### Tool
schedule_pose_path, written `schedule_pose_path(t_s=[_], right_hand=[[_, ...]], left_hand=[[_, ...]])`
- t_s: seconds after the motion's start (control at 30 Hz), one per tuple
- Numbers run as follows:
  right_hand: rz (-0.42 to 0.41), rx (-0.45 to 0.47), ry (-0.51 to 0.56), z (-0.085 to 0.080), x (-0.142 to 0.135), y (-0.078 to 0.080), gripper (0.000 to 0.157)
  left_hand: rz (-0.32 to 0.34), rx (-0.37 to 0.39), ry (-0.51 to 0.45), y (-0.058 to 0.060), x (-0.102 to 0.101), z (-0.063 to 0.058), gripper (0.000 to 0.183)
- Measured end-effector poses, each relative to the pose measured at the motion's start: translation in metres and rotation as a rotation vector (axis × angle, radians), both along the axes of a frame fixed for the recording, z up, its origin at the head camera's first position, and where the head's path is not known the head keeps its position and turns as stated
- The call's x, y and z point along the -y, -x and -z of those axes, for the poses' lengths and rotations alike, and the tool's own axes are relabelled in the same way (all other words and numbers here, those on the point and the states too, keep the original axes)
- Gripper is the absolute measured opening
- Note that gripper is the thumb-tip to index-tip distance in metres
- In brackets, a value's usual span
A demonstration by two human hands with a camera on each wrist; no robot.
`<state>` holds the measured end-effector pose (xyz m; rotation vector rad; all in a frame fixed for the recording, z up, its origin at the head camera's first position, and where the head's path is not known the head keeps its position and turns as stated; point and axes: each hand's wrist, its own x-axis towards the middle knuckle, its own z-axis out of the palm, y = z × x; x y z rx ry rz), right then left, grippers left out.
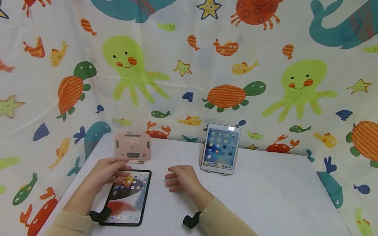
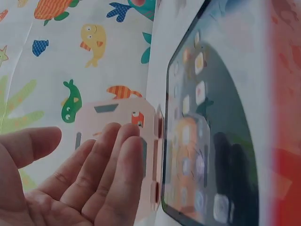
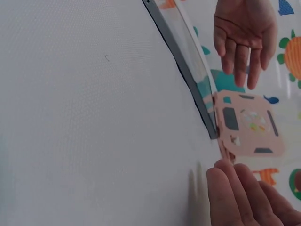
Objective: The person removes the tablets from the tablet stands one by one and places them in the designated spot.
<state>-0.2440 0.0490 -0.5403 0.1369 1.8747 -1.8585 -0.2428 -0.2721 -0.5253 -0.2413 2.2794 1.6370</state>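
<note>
My left hand [image 1: 107, 173] hovers over the upper left edge of a black-rimmed tablet [image 1: 130, 201], which lies face up with its screen lit. In the left wrist view that hand [image 2: 94, 183] has slightly bent fingers and holds nothing. Just behind it is a pink tablet stand [image 1: 132, 145] with grey pads, unoccupied. To the right of the black-rimmed tablet, my right hand [image 1: 183, 179] is in the air over the table, its fingers loosely bent around nothing. The right wrist view shows its fingers [image 3: 244, 197] apart from the pink stand.
A white tablet [image 1: 220, 149] with a lit screen leans upright on another pink stand at the table's back. The white table [image 1: 270, 205] ends against a curtain [image 1: 191, 95] printed with sea animals. A small black wrist camera [image 1: 192, 220] sits at the right cuff.
</note>
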Motion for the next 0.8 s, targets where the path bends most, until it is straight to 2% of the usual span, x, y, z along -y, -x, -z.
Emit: schedule_pose_path(t_s=[0.3,0.63,0.8], right_hand=[[-0.019,-0.039,-0.032,-0.009,-0.021,-0.002,0.049],[0.022,-0.06,-0.036,-0.008,-0.056,-0.013,0.053],[0.085,-0.071,-0.054,-0.012,-0.078,-0.015,0.05]], left_hand=[[0.027,-0.021,-0.041,0.005,-0.022,-0.007,0.061],[0.076,-0.033,-0.123,0.01,-0.044,-0.007,0.055],[0.084,-0.041,-0.137,0.011,-0.053,-0.01,0.057]])
